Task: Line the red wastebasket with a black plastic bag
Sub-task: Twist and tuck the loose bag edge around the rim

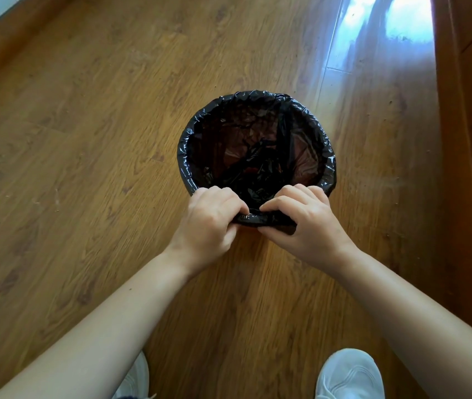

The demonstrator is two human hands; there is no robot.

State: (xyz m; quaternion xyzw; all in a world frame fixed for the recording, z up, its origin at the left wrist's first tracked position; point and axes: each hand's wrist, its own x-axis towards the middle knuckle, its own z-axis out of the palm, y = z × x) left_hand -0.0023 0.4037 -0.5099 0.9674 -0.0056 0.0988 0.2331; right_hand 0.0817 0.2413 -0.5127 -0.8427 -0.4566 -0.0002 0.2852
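Crinkled black plastic bag (258,145) drapes over the round wastebasket's rim on the wooden floor (85,139), hiding its walls; red barely shows through inside. Left hand (211,217) and right hand (301,223) pinch the bag's near edge.

hands (213,218): 2 | black bag (258,133): 1 | white shoes (350,375): 2

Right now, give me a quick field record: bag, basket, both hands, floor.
bag: black plastic bag sits inside the wastebasket, its edge folded over the rim all around
wastebasket: upright on the wooden floor; red shows only faintly through the liner
left hand: grip closed on the bag edge at the near rim
right hand: grip closed on the same bunched edge
shoes: white shoe near the bottom edge
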